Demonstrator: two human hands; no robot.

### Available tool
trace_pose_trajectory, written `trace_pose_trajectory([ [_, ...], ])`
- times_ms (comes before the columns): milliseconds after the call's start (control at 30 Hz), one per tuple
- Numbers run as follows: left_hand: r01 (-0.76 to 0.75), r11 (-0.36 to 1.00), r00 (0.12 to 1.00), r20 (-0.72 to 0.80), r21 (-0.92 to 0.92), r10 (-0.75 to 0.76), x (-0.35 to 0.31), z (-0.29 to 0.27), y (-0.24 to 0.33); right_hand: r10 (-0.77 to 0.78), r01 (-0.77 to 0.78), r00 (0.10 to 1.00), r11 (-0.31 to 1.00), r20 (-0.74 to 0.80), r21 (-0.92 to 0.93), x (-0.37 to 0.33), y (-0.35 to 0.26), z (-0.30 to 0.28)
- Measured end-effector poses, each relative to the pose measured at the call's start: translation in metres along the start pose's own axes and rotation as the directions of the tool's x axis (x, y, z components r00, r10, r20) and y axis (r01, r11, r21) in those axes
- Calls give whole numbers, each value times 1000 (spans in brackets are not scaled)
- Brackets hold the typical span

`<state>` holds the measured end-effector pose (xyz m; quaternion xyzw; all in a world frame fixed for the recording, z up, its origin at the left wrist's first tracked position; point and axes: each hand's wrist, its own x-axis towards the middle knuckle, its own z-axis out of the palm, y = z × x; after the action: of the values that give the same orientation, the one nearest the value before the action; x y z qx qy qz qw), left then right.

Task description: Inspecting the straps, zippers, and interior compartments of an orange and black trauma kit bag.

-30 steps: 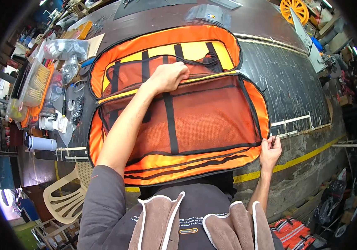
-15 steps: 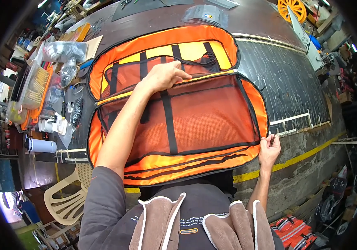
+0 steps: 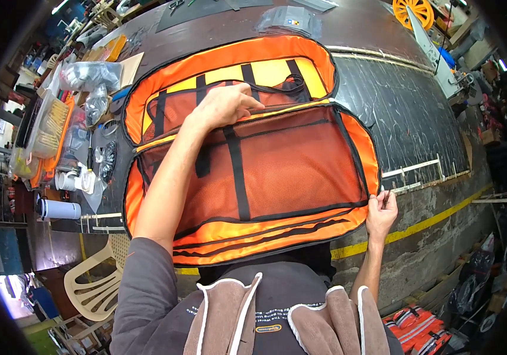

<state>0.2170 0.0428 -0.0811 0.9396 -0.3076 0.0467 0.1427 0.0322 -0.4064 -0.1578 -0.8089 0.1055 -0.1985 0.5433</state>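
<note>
An orange bag (image 3: 357, 204) lies unfolded on the table with black edging and dark mesh panels. Its far half has a yellow lining crossed by black straps, and a yellow strip runs along the fold. My left hand (image 3: 224, 106) reaches across the near half to this fold. Its index finger stretches along the yellow strip, fingers apart. At the near right corner, my right hand (image 3: 382, 213) is closed on the bag's black edge. A small dark piece shows between its fingers, too small to name.
Left of the bag stand a clear plastic box (image 3: 52, 127), plastic-wrapped items (image 3: 90, 76), and a white cylindrical container (image 3: 58, 208) at the table edge. A plastic chair (image 3: 96, 284) is near left. Clear plastic packets (image 3: 292, 22) lie at the back.
My left hand has shifted slightly left along the fold. My right hand keeps its place at the bag's corner, its fingers slightly changed.
</note>
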Motion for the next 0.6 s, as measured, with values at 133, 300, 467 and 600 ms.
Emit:
trace_pose_trajectory([
  [133, -7, 1000, 997, 73, 22, 6, 2, 6, -8, 11, -11, 1000, 1000, 2, 22, 0, 3, 1],
  [300, -19, 1000, 1000, -19, 21, 19, -5, 11, -10, 3, -3, 1000, 1000, 5, -3, -1, 0, 0],
  [467, 29, 999, 993, -113, -39, -33, -19, 6, -4, 11, -11, 1000, 1000, 11, 5, -1, 5, -4],
  [600, 102, 987, 983, -142, -121, -119, -26, 9, -5, -173, 162, 985, 866, 22, -472, -2, -60, -1],
])
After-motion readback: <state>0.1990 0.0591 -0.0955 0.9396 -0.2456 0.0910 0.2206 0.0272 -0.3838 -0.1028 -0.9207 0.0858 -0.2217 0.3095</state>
